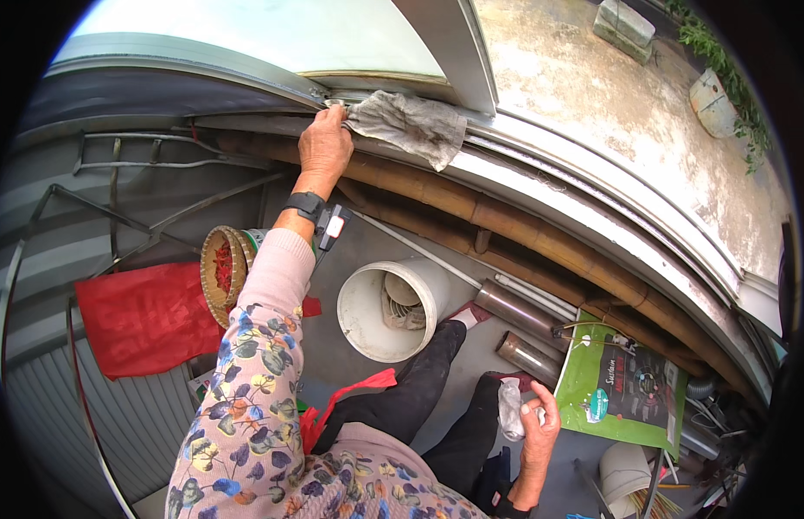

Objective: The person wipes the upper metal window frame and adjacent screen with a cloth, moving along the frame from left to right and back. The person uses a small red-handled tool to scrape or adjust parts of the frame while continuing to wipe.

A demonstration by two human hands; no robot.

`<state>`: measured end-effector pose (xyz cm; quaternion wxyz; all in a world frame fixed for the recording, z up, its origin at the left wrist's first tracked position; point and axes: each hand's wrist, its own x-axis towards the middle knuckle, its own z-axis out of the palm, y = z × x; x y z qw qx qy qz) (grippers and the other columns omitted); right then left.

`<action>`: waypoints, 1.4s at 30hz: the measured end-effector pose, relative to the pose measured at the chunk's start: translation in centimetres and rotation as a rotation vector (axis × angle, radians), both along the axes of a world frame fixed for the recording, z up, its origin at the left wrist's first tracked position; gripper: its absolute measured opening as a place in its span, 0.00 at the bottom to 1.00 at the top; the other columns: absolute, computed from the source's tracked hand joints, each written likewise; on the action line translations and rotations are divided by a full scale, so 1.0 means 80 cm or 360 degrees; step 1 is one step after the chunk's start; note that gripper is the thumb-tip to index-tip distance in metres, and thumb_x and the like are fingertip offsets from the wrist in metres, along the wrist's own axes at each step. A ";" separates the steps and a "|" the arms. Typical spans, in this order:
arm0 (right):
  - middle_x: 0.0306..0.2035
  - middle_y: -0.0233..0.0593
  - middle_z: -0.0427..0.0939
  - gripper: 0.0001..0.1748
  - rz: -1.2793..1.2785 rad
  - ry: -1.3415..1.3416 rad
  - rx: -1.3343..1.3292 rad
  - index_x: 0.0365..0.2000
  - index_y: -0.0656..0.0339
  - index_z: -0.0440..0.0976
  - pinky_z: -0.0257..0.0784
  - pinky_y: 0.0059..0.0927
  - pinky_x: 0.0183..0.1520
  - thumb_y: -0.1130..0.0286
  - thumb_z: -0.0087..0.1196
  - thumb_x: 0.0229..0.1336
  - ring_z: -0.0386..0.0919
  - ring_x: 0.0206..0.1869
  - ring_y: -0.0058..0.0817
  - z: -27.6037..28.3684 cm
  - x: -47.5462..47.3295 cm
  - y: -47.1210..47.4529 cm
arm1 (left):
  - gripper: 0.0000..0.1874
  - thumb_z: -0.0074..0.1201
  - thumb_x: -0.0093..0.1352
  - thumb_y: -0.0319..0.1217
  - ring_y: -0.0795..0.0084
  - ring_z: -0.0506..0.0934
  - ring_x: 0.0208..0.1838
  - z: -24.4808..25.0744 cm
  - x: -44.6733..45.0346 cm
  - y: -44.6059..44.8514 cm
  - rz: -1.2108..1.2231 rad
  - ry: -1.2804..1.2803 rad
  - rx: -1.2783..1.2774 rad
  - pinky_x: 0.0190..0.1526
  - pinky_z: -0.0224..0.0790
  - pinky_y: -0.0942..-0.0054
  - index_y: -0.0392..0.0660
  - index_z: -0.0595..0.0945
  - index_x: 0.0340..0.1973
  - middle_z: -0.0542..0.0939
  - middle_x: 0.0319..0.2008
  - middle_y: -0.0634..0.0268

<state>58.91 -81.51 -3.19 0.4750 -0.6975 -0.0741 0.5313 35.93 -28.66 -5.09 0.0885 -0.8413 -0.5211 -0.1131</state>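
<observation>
My left hand (326, 143) reaches up to the window track, its fingers closed on one end of a grey, stained cloth (408, 126). The rest of the cloth lies across the track and sill to the right of the hand, beside the lower corner of the white window frame (476, 71). Low at the right, my right hand (538, 425) holds a crumpled whitish wad (511, 410), maybe cloth or plastic, between thumb and fingers. A dark band with a small device sits on my left wrist.
Bamboo poles (434, 191) run below the sill (544, 188). A white bucket (350, 324) lies tipped near my feet, with metal cylinders (519, 305) to its right. A basket of red peppers (214, 266), a red bag (149, 318), metal frames and a green printed sack (577, 402) stand around.
</observation>
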 end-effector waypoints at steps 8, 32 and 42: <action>0.29 0.25 0.72 0.25 -0.0038 0.0043 -0.0049 0.53 0.62 0.76 0.65 0.18 0.42 0.80 0.59 0.52 0.68 0.34 0.15 -0.006 0.001 0.003 | 0.17 0.54 0.65 0.32 0.47 0.82 0.39 -0.004 -0.002 0.001 0.0105 0.0013 0.0022 0.41 0.76 0.50 0.50 0.79 0.50 0.83 0.37 0.54; 0.30 0.25 0.73 0.24 -0.0065 0.0100 0.0133 0.52 0.63 0.77 0.65 0.19 0.45 0.79 0.59 0.53 0.69 0.35 0.15 -0.009 0.002 0.003 | 0.21 0.52 0.63 0.31 0.45 0.79 0.51 0.014 -0.002 0.036 0.0277 -0.0026 -0.0718 0.55 0.72 0.55 0.44 0.82 0.53 0.82 0.44 0.43; 0.29 0.24 0.71 0.25 -0.0097 0.0254 -0.0055 0.54 0.62 0.76 0.65 0.19 0.48 0.79 0.59 0.53 0.68 0.36 0.15 -0.004 0.001 0.013 | 0.10 0.50 0.66 0.25 0.41 0.79 0.39 0.010 0.022 0.006 -0.0434 -0.0221 -0.0483 0.40 0.72 0.51 0.40 0.80 0.42 0.80 0.31 0.42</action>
